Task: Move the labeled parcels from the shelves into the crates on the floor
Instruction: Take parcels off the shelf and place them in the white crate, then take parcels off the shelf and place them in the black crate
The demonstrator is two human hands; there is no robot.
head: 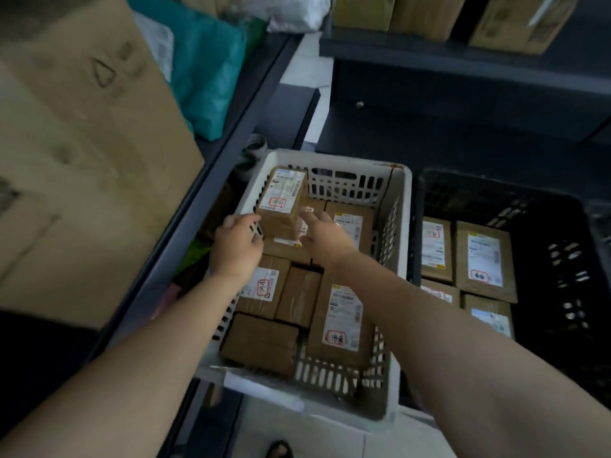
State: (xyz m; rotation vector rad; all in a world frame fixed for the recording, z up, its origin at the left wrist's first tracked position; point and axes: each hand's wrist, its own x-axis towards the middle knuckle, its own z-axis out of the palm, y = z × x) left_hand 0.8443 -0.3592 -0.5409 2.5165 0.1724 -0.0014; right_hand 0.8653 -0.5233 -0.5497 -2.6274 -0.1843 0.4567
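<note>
Two bare hands reach down into a white crate point(330, 159) standing on the pale floor point(330, 434), as seen from the head camera. Between them a small labeled parcel point(281, 206) stands at the crate's far left corner, on top of the other brown parcels point(299, 295) packed beneath it. Its white label faces up and carries a red-framed mark.

The left hand point(236, 246) is at the parcel's near left corner, its fingers point(254, 239) curled round that edge with the thumb above them. The right hand point(325, 238) is at the parcel's right side, with its fingers point(309, 214) straight and slightly spread. Their tips are touching the cardboard or just beside it; blur makes it impossible to tell which.

A long labeled parcel point(342, 322) lies flat against the crate's near right wall. Just beside the white crate, to the right, a black crate point(562, 259) holds several flat parcels point(484, 259) with their labels up.

On the left, a dark shelf point(211, 180) carries a large cardboard box point(82, 160) and a teal bag point(211, 77). Behind the crates, a second shelf point(429, 52) holds more cardboard boxes point(426, 14).
</note>
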